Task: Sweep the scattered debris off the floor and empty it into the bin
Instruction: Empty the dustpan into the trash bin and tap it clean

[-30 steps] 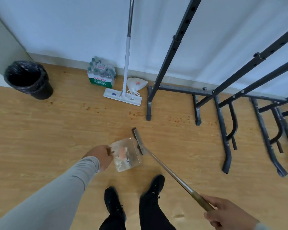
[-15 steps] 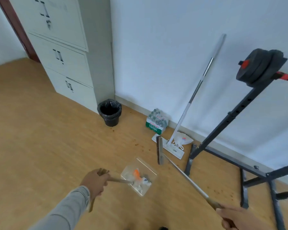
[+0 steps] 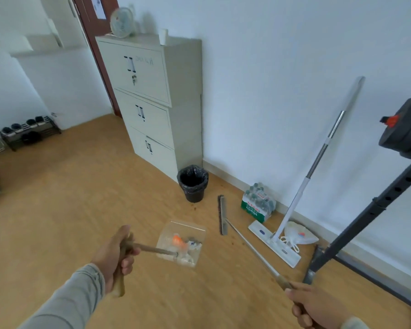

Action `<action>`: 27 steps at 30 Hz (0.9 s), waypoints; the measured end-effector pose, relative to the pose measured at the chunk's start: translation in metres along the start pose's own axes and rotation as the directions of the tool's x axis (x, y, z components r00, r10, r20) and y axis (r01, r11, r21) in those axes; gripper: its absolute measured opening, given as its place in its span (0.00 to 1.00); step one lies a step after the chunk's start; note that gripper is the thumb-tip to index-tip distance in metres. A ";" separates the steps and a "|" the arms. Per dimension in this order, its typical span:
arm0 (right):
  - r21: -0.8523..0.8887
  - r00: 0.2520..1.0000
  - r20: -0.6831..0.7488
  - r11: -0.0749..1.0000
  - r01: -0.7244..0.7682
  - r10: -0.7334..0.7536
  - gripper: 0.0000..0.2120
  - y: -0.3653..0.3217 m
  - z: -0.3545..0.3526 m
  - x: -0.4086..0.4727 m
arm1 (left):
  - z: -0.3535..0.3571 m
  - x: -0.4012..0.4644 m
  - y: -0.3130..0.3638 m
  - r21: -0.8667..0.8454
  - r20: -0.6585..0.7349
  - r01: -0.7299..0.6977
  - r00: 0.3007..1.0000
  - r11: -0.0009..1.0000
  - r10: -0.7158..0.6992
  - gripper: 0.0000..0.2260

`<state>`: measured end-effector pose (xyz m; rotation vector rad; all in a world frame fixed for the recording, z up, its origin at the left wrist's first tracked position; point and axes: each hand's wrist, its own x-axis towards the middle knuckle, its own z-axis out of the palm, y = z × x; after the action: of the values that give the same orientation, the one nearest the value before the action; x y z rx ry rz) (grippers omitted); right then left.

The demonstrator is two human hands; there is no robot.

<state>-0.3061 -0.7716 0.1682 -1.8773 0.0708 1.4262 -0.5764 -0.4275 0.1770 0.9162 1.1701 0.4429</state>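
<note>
My left hand (image 3: 115,256) grips the wooden handle of a clear dustpan (image 3: 195,230), held above the floor at centre. Inside the pan lie an orange scrap and white and grey bits of debris (image 3: 184,245). My right hand (image 3: 316,307), at the lower right, holds the long handle of a broom (image 3: 247,248); its dark head (image 3: 222,214) points toward the wall. The black bin (image 3: 193,184), lined with a black bag, stands beyond the pan, beside the cabinet. Small brown crumbs (image 3: 195,207) dot the floor near the bin.
A beige filing cabinet (image 3: 152,100) stands against the wall left of the bin. A pack of water bottles (image 3: 258,203), a leaning flat mop (image 3: 274,243) and a white bag (image 3: 299,236) line the wall on the right. A dark weight rack (image 3: 365,217) fills the right edge.
The view has lifted from the floor to the room. The dustpan has come up off the floor in my left hand, and the bin now lies ahead at centre instead of far left.
</note>
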 end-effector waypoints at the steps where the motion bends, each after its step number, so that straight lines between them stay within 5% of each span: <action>1: -0.010 1.000 0.006 1.000 0.001 -0.001 0.07 -0.003 -0.003 0.002 | 0.002 -0.002 0.006 -0.014 -0.007 -0.018 1.000 1.000 0.018 0.20; 11: -0.134 0.992 0.032 0.983 0.122 -0.119 0.06 -0.056 0.006 0.025 | 0.010 0.039 0.087 0.245 0.028 -0.150 0.989 0.958 0.148 0.21; 19: -0.168 0.996 -0.094 0.986 -0.009 -0.007 0.10 -0.124 0.102 0.103 | -0.022 0.140 0.171 0.370 0.213 -0.197 0.969 0.908 0.123 0.21; 27: 0.024 0.980 -0.196 0.999 -0.035 0.039 0.06 -0.177 0.168 0.124 | -0.041 0.243 0.263 0.476 0.363 -0.307 0.922 0.824 0.134 0.25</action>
<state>-0.3124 -0.4993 0.1434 -2.0043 0.2170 1.2549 -0.4866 -0.0843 0.2410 1.5584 0.8969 0.1430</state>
